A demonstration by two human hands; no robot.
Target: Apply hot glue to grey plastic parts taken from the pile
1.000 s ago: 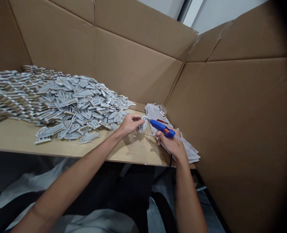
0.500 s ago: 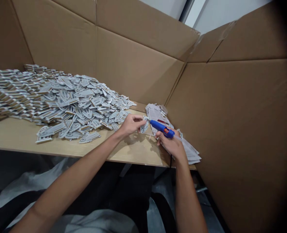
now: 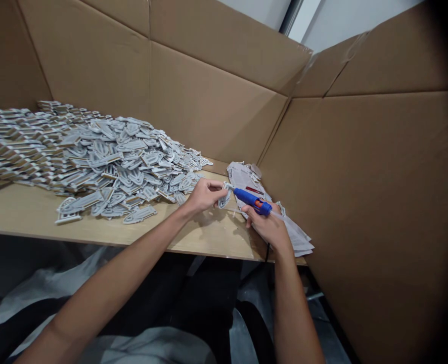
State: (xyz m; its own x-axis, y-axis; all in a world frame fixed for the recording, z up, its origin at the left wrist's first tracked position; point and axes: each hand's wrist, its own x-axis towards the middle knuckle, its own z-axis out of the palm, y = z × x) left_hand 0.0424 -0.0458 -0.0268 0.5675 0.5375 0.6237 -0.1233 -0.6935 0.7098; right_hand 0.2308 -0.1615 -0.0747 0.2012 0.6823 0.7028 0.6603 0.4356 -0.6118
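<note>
Glue gun (image 3: 249,198) stays almost unmoved over last second, nozzle at upper end of grey-white slotted piece (image 3: 224,197); actual contact too small to confirm. Left hand (image 3: 204,196) fingers pinch piece above tabletop (image 3: 209,238); right hand (image 3: 270,228) fingers grip gun. Near-stillness suggests steady work at one spot. Pile of similar pieces (image 3: 133,156) lies leftward.

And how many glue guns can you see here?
1: the blue glue gun in the person's right hand, its tip close to the grey piece in the left hand. Another could be hidden under the pile of pieces or the sheets.
</note>
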